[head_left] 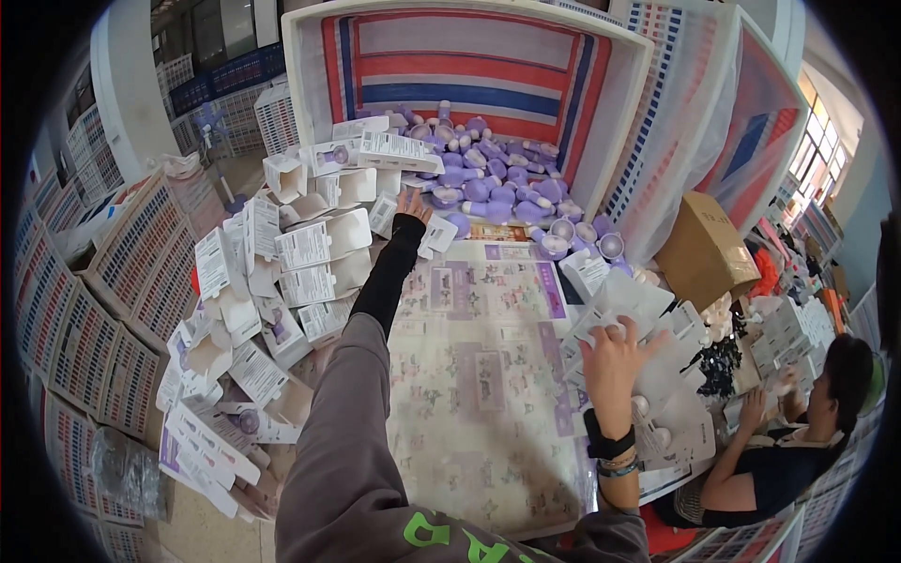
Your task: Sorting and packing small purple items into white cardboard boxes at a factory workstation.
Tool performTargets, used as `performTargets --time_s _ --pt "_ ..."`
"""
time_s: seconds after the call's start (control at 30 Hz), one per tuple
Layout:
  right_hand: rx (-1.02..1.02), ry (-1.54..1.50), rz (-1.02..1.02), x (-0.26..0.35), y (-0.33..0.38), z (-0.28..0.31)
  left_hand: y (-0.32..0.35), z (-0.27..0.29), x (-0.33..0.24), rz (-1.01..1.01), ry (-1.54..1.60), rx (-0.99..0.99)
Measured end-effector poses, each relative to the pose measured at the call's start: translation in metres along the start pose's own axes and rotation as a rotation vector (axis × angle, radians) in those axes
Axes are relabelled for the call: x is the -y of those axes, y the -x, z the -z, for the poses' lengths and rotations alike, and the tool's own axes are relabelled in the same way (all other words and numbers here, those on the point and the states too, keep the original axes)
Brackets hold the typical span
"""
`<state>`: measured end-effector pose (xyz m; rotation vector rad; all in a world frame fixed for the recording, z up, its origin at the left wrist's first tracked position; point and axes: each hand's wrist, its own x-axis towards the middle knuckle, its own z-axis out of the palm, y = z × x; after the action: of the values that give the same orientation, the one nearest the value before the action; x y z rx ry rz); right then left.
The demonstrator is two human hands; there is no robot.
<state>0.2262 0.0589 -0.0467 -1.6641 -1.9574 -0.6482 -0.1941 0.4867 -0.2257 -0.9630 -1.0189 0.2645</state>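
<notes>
My left hand (412,205), in a long black cuff, stretches forward with its fingers spread. It is over the edge of a pile of open white cartons (302,246), beside a heap of small purple and white handheld devices (488,174) with rounded heads. I cannot make out whether it touches a carton. My right hand (615,361), wearing a black wristband and bracelets, is above white packaging (671,389) at the right of the table. Its fingers are bent and apart, and nothing shows gripped in them.
A patterned table top (479,403) lies between my arms. Behind it, a large white-rimmed crate (469,56) lined with striped cloth holds the device heap. A brown cardboard box (706,249) stands to the right. A co-worker (788,441) sits close at the lower right. Crates (113,347) are stacked left.
</notes>
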Motion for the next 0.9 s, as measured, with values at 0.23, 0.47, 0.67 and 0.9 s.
performTargets --time_s 0.23,0.47,0.67,0.9 --pt "0.147 -0.375 -0.188 -0.011 -0.111 -0.145 -0.079 0.194 0.104 0.199 1.556 0.229" --pt "0.46 -0.505 0.172 0.038 -0.201 -0.355 0.057 0.238 0.195 0.87 2.224 0.334" --pt "0.348 -0.202 0.286 0.083 -0.208 -0.432 0.094 0.245 0.179 0.792 2.962 0.391" --pt "0.409 0.073 0.392 0.109 -0.204 -0.38 0.107 0.225 0.195 0.808 2.898 0.532"
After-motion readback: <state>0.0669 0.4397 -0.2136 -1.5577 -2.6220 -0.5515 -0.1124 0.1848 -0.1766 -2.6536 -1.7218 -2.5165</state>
